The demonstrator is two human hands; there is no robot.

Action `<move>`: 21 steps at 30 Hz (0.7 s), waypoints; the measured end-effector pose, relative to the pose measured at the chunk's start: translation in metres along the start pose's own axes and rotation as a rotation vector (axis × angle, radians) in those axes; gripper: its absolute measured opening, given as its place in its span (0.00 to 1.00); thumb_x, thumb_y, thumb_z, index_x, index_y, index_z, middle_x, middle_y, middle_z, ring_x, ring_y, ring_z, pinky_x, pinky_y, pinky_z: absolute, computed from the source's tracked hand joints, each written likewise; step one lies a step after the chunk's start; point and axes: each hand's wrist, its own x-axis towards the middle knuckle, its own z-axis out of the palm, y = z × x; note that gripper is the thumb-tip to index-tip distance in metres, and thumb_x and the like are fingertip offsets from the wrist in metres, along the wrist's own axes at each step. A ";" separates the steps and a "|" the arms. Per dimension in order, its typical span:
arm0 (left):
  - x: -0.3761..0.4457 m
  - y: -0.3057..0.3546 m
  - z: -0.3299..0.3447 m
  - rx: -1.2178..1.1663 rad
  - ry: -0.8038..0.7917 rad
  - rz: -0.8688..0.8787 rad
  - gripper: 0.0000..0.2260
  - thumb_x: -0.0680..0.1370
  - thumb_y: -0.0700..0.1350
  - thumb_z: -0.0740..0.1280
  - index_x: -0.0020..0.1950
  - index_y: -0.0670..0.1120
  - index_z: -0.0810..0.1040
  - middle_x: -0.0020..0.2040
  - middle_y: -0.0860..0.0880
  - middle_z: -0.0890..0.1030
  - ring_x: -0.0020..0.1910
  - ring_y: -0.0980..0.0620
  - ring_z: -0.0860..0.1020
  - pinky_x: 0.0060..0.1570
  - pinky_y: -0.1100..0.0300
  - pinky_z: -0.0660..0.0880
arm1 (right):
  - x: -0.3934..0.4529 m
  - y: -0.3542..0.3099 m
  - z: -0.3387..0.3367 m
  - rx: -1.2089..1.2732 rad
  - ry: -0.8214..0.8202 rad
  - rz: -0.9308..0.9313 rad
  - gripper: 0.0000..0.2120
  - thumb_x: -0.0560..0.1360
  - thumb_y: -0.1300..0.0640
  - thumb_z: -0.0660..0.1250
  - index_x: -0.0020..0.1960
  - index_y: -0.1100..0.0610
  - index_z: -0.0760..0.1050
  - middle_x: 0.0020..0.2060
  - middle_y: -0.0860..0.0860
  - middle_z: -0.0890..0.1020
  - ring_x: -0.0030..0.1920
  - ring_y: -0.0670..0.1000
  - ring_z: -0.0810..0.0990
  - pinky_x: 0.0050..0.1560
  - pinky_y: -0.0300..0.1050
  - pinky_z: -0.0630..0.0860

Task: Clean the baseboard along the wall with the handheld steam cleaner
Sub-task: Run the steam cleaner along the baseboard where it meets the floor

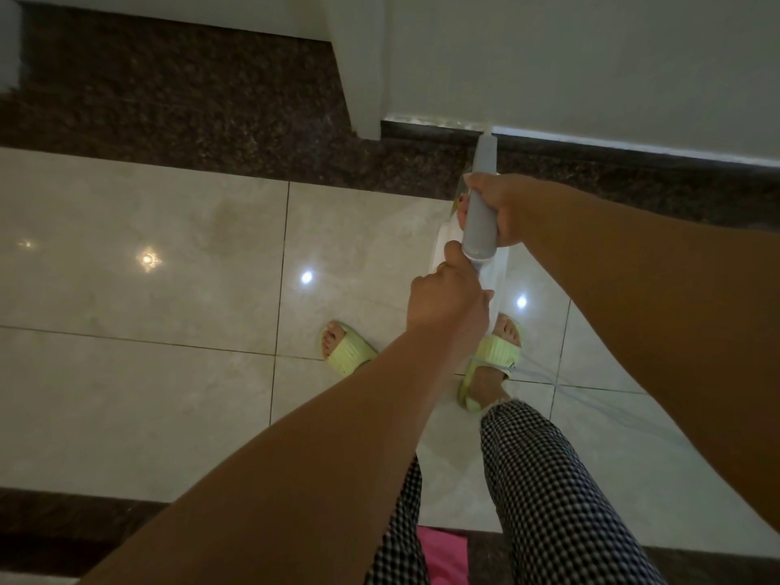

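Observation:
The handheld steam cleaner (479, 213) is a grey-white tube pointing away from me, its nozzle tip touching the top edge of the dark baseboard (591, 147) under the white wall. My right hand (502, 209) grips the grey barrel from the right side. My left hand (447, 301) holds the rear end of the cleaner, fingers curled around it. The white body below the barrel is partly hidden by both hands.
A white wall corner (358, 78) juts out left of the nozzle, with dark granite floor (169, 90) beyond. My feet in yellow-green slippers (348, 352) stand on glossy beige tiles (147, 268). A thin cord (536, 373) trails right across the floor.

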 end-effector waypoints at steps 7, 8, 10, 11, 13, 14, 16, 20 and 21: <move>-0.001 -0.006 -0.002 -0.010 -0.004 -0.025 0.25 0.79 0.53 0.64 0.68 0.41 0.59 0.52 0.46 0.79 0.47 0.46 0.81 0.48 0.54 0.75 | -0.002 0.002 0.010 -0.004 0.017 0.005 0.16 0.76 0.47 0.69 0.57 0.57 0.74 0.37 0.51 0.80 0.33 0.47 0.77 0.33 0.42 0.77; -0.001 -0.007 -0.002 -0.009 -0.004 -0.026 0.25 0.79 0.53 0.64 0.68 0.41 0.59 0.52 0.46 0.79 0.47 0.46 0.81 0.48 0.54 0.75 | -0.002 0.003 0.012 -0.012 0.019 -0.004 0.17 0.76 0.47 0.69 0.58 0.57 0.74 0.38 0.51 0.80 0.34 0.47 0.77 0.34 0.43 0.77; -0.002 -0.010 -0.003 0.007 0.000 -0.024 0.26 0.80 0.54 0.64 0.68 0.41 0.59 0.52 0.46 0.79 0.47 0.47 0.81 0.47 0.54 0.75 | 0.000 0.003 0.014 -0.024 0.024 -0.023 0.19 0.75 0.47 0.69 0.60 0.57 0.73 0.39 0.51 0.80 0.35 0.48 0.78 0.38 0.43 0.78; -0.003 -0.011 -0.003 0.009 -0.002 -0.025 0.26 0.80 0.54 0.64 0.68 0.41 0.59 0.52 0.46 0.79 0.47 0.47 0.81 0.47 0.54 0.75 | 0.000 0.004 0.015 -0.027 0.023 -0.027 0.19 0.75 0.47 0.69 0.61 0.57 0.73 0.39 0.51 0.80 0.35 0.48 0.78 0.38 0.43 0.78; -0.004 -0.013 -0.004 -0.014 -0.007 -0.029 0.25 0.80 0.53 0.64 0.68 0.41 0.59 0.52 0.46 0.80 0.46 0.46 0.81 0.47 0.54 0.76 | -0.001 0.004 0.017 -0.027 0.016 -0.024 0.20 0.75 0.47 0.69 0.62 0.57 0.73 0.40 0.51 0.80 0.35 0.48 0.78 0.38 0.44 0.78; -0.004 -0.014 -0.004 -0.025 -0.007 -0.031 0.25 0.79 0.53 0.64 0.68 0.41 0.59 0.52 0.46 0.80 0.46 0.46 0.81 0.47 0.53 0.76 | -0.001 0.004 0.019 -0.032 0.012 -0.025 0.20 0.75 0.47 0.69 0.62 0.57 0.73 0.40 0.51 0.80 0.36 0.48 0.78 0.38 0.44 0.78; -0.005 -0.017 -0.006 -0.031 -0.004 -0.031 0.24 0.79 0.53 0.64 0.67 0.41 0.59 0.52 0.46 0.80 0.47 0.46 0.81 0.47 0.53 0.76 | -0.002 0.005 0.023 -0.040 0.010 -0.026 0.20 0.76 0.46 0.68 0.62 0.57 0.73 0.39 0.51 0.80 0.35 0.48 0.78 0.39 0.43 0.78; -0.006 -0.023 -0.008 -0.025 -0.002 -0.038 0.24 0.80 0.53 0.64 0.67 0.41 0.59 0.52 0.46 0.79 0.47 0.46 0.81 0.46 0.54 0.76 | -0.003 0.006 0.030 -0.038 0.009 -0.035 0.19 0.76 0.47 0.68 0.61 0.57 0.73 0.39 0.51 0.80 0.35 0.47 0.78 0.37 0.43 0.78; -0.006 -0.024 -0.009 -0.023 -0.002 -0.038 0.24 0.80 0.53 0.64 0.67 0.41 0.59 0.52 0.46 0.79 0.47 0.46 0.81 0.46 0.54 0.75 | -0.003 0.006 0.031 -0.036 0.007 -0.034 0.19 0.76 0.47 0.68 0.61 0.57 0.73 0.39 0.51 0.80 0.35 0.47 0.78 0.38 0.43 0.78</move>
